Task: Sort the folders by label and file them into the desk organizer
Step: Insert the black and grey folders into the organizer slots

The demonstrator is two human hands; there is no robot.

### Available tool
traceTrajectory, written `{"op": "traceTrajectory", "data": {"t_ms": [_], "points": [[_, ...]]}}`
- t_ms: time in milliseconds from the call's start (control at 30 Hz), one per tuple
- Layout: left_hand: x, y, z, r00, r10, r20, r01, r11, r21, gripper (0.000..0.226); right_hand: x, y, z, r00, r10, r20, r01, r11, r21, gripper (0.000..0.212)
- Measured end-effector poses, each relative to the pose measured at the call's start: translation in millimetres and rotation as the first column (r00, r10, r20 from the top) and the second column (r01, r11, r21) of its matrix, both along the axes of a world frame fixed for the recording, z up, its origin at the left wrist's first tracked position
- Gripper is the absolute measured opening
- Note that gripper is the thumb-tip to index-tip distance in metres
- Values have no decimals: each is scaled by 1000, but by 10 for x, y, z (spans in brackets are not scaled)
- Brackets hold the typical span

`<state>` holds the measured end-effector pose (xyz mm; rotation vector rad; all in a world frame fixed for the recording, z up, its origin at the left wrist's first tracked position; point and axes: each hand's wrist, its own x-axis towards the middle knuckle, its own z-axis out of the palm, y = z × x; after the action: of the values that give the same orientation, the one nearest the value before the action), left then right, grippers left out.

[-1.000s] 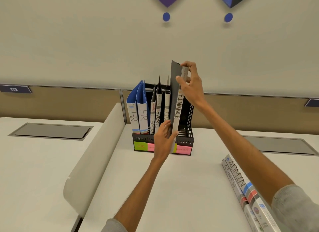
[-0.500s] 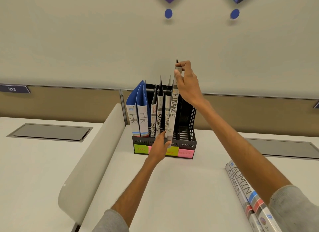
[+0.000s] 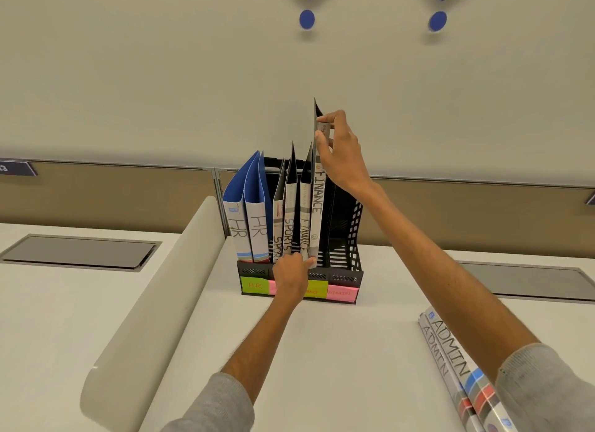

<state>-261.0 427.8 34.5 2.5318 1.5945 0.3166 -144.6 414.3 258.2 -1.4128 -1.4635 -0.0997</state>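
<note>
A black mesh desk organizer [image 3: 349, 275] stands on the white desk with coloured sticky labels along its front. It holds two blue HR folders [image 3: 249, 225], two SPORTS folders [image 3: 285, 225] and a FINANCE folder [image 3: 305, 229]. A taller FINANCE folder [image 3: 318, 206] stands upright in the third slot. My right hand [image 3: 341, 151] pinches its top end. My left hand [image 3: 291, 275] is at its bottom end by the organizer's front rail, thumb and fingers on the spine's foot. The rightmost slot holds nothing.
Two ADMIN folders [image 3: 457, 367] lie flat on the desk at the right, partly under my right sleeve. A curved grey divider panel [image 3: 154, 303] runs along the left. Grey cable hatches [image 3: 80, 251] sit in the desk at both sides.
The taller FINANCE folder has turned edge-on and slid down and left into the slot beside the other FINANCE folder. My left hand followed its bottom end to the front rail.
</note>
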Motion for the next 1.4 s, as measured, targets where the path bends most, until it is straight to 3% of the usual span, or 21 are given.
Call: {"op": "traceTrajectory", "data": {"t_ms": [133,233,500,600,667,733,833,1067,1267,1400], "points": [[96,68,60,989,-18,-144,22,999,27,28,8,54,-112,1000,-1,-8,1,1000,10,22],[131,118,73,996,79,-29,-80,996,-38,39,46,33,-466,1000,2,-5,-2,999,-34,18],[68,-7,-172,967,107,229,-118,992,35,42,90,86,-790,998,-19,-64,16,999,-40,17],[61,3,-188,962,121,243,-131,991,25,41,80,83,-804,1000,14,-11,-15,999,-43,35],[57,-19,-203,965,129,229,-138,990,23,41,42,44,-921,998,57,34,-52,988,-145,44],[65,-62,-234,963,126,238,-131,991,6,39,-15,-28,-1095,993,110,29,-101,967,-233,46],[43,-147,-284,958,92,273,-89,996,-23,38,-44,-45,-1170,991,132,16,-126,968,-217,48],[-90,-413,-391,978,-3,209,38,986,-165,78,-7,-214,-1179,993,113,-15,-113,954,-278,61],[-302,-649,-350,955,30,295,43,971,-236,75,-10,-561,-1318,994,39,-105,-78,917,-391,71],[-423,-759,-191,915,40,402,44,980,-196,66,-103,-773,-1365,990,-8,-141,-59,886,-461,69]]}}
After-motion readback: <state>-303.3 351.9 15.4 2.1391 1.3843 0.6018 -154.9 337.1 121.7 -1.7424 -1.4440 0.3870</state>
